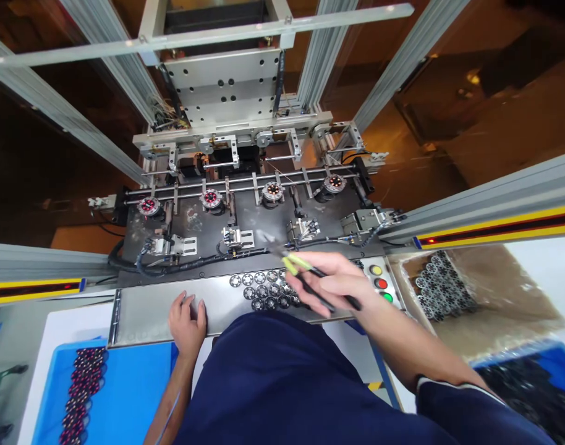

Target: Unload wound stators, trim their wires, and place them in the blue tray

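My right hand (333, 284) is closed round the handles of pliers (298, 266) with green and black grips; their blurred tip points toward the machine's dark bed. Beneath and left of that hand, several round black-and-silver parts (261, 291) lie in rows on the metal shelf (148, 313). My left hand (188, 321) rests on the shelf's left part with fingers spread, holding nothing. Beyond the shelf, round parts sit on several fixtures, one of them with red marks (211, 198) and another with orange marks (273, 190).
A panel with yellow, red and green buttons (381, 283) is right of the shelf. A lined box (509, 296) holds round parts. At lower left, a blue tray (129, 395) holds red-and-black parts. Yellow-edged bars (496, 227) flank the machine on both sides.
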Demonstrator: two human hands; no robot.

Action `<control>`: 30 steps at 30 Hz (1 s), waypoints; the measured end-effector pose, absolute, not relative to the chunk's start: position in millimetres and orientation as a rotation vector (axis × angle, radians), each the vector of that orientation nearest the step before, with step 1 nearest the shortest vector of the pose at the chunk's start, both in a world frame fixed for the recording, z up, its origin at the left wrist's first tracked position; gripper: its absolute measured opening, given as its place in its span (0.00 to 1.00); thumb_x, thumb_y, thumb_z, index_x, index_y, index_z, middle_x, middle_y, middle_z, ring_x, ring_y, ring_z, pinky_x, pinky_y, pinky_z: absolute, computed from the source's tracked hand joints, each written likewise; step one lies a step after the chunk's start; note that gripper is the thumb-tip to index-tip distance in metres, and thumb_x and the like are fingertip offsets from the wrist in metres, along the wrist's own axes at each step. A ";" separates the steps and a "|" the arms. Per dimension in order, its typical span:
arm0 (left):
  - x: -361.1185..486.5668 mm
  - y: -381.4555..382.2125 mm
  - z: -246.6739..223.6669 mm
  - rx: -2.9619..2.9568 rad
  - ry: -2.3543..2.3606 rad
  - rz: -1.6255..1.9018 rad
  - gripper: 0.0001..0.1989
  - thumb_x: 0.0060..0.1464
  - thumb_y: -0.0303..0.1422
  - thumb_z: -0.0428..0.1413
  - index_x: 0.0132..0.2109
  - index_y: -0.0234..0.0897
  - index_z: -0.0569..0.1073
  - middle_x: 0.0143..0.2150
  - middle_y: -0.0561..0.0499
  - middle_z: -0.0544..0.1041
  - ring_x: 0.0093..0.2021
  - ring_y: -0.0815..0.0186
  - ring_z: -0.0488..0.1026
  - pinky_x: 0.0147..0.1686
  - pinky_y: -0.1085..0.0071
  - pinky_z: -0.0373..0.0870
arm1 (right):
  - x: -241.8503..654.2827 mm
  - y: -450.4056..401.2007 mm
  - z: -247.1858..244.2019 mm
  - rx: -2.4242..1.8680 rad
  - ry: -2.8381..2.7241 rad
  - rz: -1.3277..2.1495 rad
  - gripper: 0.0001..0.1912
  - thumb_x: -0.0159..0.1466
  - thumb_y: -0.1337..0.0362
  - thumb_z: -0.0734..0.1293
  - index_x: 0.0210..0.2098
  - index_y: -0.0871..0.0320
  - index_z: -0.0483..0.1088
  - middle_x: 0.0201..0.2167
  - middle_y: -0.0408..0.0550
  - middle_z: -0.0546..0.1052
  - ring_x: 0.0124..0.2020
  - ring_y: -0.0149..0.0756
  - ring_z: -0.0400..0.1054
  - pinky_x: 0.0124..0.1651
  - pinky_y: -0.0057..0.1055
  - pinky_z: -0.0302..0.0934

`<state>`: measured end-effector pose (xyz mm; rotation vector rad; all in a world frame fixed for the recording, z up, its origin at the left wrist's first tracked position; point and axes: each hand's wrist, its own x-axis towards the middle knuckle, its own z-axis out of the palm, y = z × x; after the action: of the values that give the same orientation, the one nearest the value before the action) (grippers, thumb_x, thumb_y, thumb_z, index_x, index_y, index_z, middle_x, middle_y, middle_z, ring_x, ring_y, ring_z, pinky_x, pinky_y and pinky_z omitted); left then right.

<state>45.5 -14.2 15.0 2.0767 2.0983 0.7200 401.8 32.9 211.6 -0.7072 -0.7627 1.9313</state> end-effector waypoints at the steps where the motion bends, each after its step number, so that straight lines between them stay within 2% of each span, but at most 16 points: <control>1: 44.9 -13.9 14.4 2.080 2.094 0.725 0.14 0.62 0.38 0.55 0.50 0.34 0.75 0.57 0.36 0.74 0.59 0.49 0.71 0.57 0.51 0.68 | 417.1 28.7 215.4 -0.735 -0.778 1.864 0.21 0.59 0.58 0.72 0.49 0.58 0.73 0.33 0.46 0.75 0.17 0.25 0.63 0.13 0.24 0.53; 4: 43.1 -12.0 12.4 2.098 2.073 0.749 0.15 0.62 0.39 0.55 0.50 0.34 0.75 0.57 0.35 0.73 0.59 0.48 0.71 0.57 0.50 0.68 | 457.3 33.1 209.6 -1.011 -0.657 1.579 0.21 0.56 0.58 0.73 0.48 0.57 0.73 0.33 0.46 0.76 0.20 0.30 0.68 0.17 0.27 0.62; 7: 41.4 -9.6 10.0 2.124 2.046 0.767 0.15 0.61 0.39 0.56 0.49 0.34 0.75 0.57 0.35 0.73 0.59 0.47 0.71 0.57 0.49 0.67 | 481.7 50.1 184.9 -1.271 -0.471 1.392 0.15 0.54 0.61 0.72 0.41 0.58 0.71 0.28 0.45 0.76 0.23 0.33 0.70 0.20 0.29 0.67; 10: 39.3 -8.5 7.9 2.145 2.032 0.769 0.15 0.61 0.40 0.56 0.49 0.33 0.75 0.58 0.34 0.73 0.59 0.46 0.71 0.58 0.48 0.67 | 490.5 64.5 158.8 -1.326 -0.411 1.361 0.12 0.55 0.61 0.71 0.37 0.57 0.69 0.24 0.44 0.75 0.21 0.33 0.69 0.20 0.29 0.66; 14: 36.7 -9.0 6.4 2.159 2.026 0.747 0.16 0.61 0.40 0.56 0.49 0.33 0.75 0.58 0.33 0.73 0.59 0.45 0.71 0.58 0.47 0.67 | 492.3 74.6 142.4 -1.317 -0.362 1.342 0.11 0.58 0.59 0.69 0.38 0.56 0.68 0.24 0.42 0.75 0.22 0.32 0.69 0.21 0.28 0.65; 19: 36.3 -10.1 5.2 2.161 2.037 0.722 0.16 0.61 0.40 0.56 0.50 0.32 0.75 0.59 0.33 0.73 0.60 0.45 0.71 0.59 0.47 0.68 | 495.5 82.2 141.3 -1.303 -0.326 1.348 0.10 0.59 0.58 0.67 0.37 0.57 0.68 0.24 0.42 0.75 0.22 0.32 0.68 0.21 0.27 0.64; 30: 35.7 -9.6 7.4 2.156 2.009 0.731 0.16 0.59 0.39 0.57 0.50 0.33 0.75 0.58 0.35 0.73 0.60 0.46 0.71 0.58 0.48 0.68 | 497.1 83.1 138.9 -1.254 -0.330 1.376 0.13 0.56 0.58 0.69 0.38 0.57 0.68 0.26 0.43 0.76 0.23 0.32 0.68 0.21 0.27 0.62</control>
<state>35.7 -9.6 7.4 2.1558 2.0094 0.7313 497.1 83.1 138.9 -1.2537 -0.3301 1.3759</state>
